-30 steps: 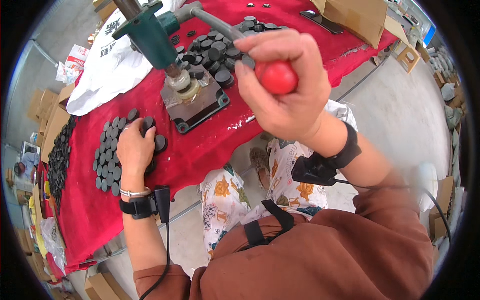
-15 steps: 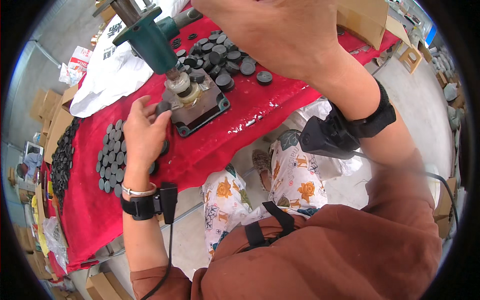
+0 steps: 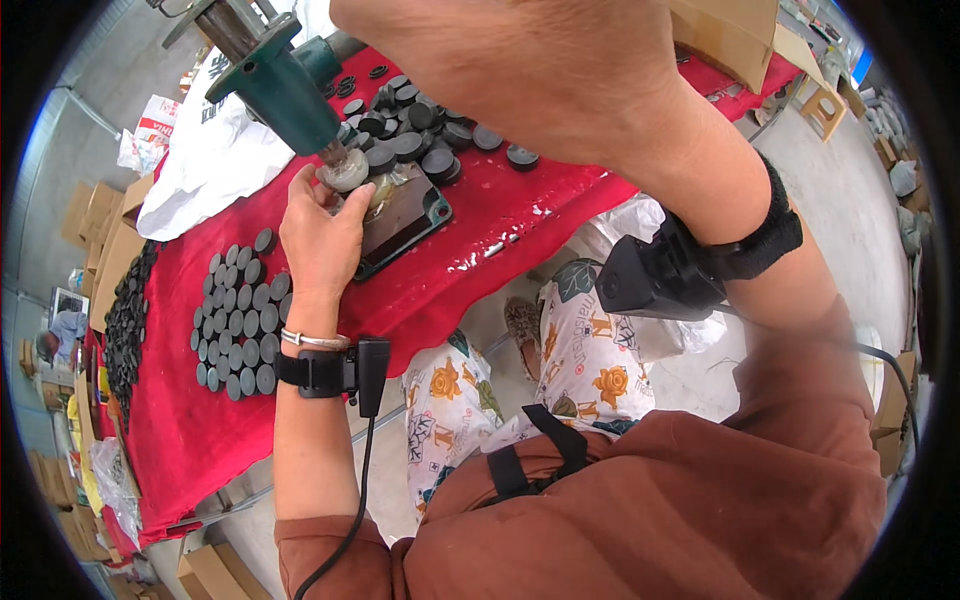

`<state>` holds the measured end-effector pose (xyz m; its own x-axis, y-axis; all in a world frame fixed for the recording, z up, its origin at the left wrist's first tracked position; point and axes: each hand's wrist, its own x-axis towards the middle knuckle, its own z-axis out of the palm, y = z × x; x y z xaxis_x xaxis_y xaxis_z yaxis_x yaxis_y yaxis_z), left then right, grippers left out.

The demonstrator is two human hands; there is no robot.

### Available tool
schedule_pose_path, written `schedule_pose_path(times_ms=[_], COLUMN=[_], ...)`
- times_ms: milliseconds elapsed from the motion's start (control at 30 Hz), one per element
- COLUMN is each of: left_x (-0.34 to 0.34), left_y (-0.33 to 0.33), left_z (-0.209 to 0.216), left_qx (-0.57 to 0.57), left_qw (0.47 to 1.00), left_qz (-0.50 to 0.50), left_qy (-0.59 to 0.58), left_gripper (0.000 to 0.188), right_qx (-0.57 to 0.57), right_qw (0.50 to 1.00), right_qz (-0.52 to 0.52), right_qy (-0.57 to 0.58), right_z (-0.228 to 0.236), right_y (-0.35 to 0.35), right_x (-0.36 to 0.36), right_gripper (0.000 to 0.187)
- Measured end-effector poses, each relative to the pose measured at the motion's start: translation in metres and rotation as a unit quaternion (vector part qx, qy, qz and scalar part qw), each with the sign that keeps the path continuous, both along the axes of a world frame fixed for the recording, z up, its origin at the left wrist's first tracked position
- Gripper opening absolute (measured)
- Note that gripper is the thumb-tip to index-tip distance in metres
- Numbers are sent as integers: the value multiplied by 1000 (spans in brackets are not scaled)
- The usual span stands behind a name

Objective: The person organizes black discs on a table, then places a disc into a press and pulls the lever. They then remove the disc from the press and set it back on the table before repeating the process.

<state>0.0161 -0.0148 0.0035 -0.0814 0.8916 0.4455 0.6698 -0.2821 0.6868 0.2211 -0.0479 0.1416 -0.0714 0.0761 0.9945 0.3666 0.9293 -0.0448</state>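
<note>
A green hand press (image 3: 285, 95) stands on the red-covered table, its ram ending in a whitish translucent round tip (image 3: 345, 172). Below the tip is a dark metal base plate (image 3: 405, 225) with a yellowish clear piece (image 3: 384, 192) on it. My left hand (image 3: 322, 228) reaches to the tip, thumb and fingers curled on either side of it; whatever lies between them is hidden. My right hand (image 3: 520, 75) is raised, large and close to the camera at the top. Its fingers are out of sight, so its hold is hidden.
Loose black round caps (image 3: 410, 130) are heaped behind the plate. Flat rows of grey-black discs (image 3: 235, 325) lie left of my left forearm, with a pile of small black parts (image 3: 125, 330) beyond. A white sack (image 3: 215, 180) and an open cardboard box (image 3: 725, 40) rest on the table.
My left hand has moved right and up, from beside the base plate to under the press tip. A dark cap seen at its fingers before is now hidden. My right hand has shifted slightly left.
</note>
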Motion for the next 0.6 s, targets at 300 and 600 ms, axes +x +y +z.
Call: schedule_pose_path(times_ms=[300,600], left_x=[-2,-2], left_y=[5,-5], left_z=[-7,-7], left_qx=[19,21], left_qw=[1000,992], left_qz=[0,-14], left_qy=[-19,-121], left_gripper=[84,89], right_qx=[17,-1], right_qw=[993,998], right_qz=[-92,-15], right_qy=[-75,55], right_z=[-18,-96], right_y=[-22,-21], right_x=[15,1], right_gripper=[25,30])
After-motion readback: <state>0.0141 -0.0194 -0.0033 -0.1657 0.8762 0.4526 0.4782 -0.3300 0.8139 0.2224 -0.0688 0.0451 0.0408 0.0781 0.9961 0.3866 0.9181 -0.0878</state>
